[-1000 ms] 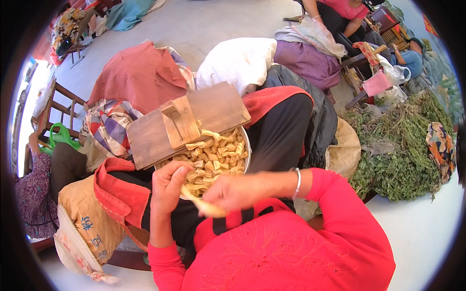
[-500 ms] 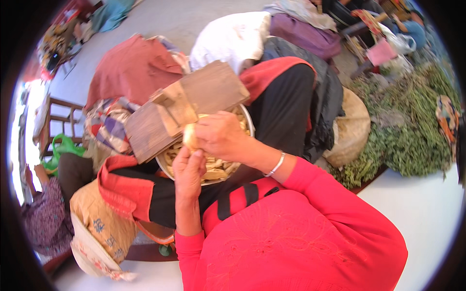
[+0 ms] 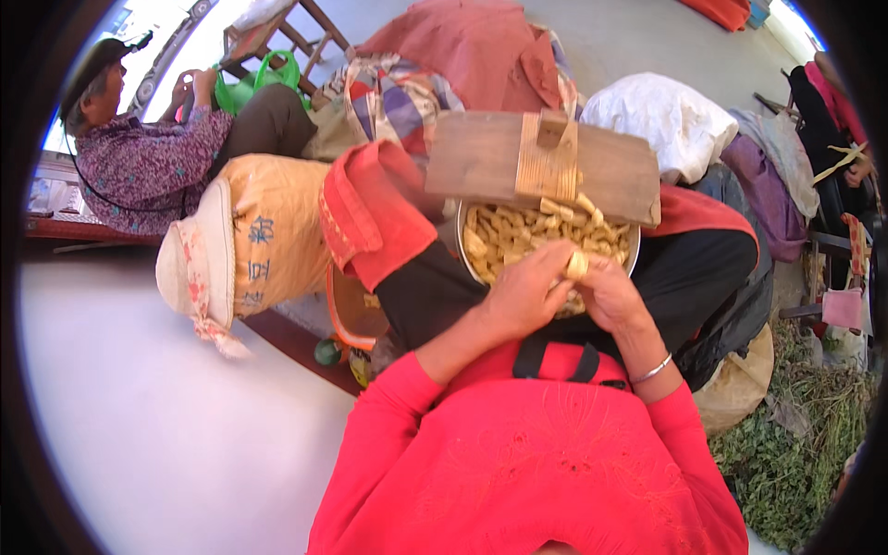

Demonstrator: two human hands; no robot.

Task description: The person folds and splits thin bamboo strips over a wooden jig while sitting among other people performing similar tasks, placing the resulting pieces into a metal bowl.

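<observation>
In my lap stands a round metal basin [image 3: 460, 242], filled with pale yellow, knobbly pieces [image 3: 504, 231]. Over its near part my two hands meet around one pale yellow piece [image 3: 577, 265], too small to name its kind. My left hand [image 3: 529, 294] has its fingers closed on the piece from the left. From the right, my right hand [image 3: 609, 294] pinches the same piece between thumb and fingers; a silver bangle is on that wrist. A brown wooden board [image 3: 472, 157] lies across the basin's far side, with a lighter wooden block [image 3: 548, 153] fixed across its middle.
A tan sack [image 3: 277, 236] with a pale hat [image 3: 196, 264] stands at my left, beside an orange tub [image 3: 356, 314]. Another person [image 3: 153, 171] sits beyond. White [image 3: 657, 120] and red cloth bundles [image 3: 462, 51] lie ahead; green plants [image 3: 786, 444] are heaped at right.
The view has swung to the left, bringing the seated person and tan sack further in. Both hands stay on a pale piece, now lower, away from the wooden board.
</observation>
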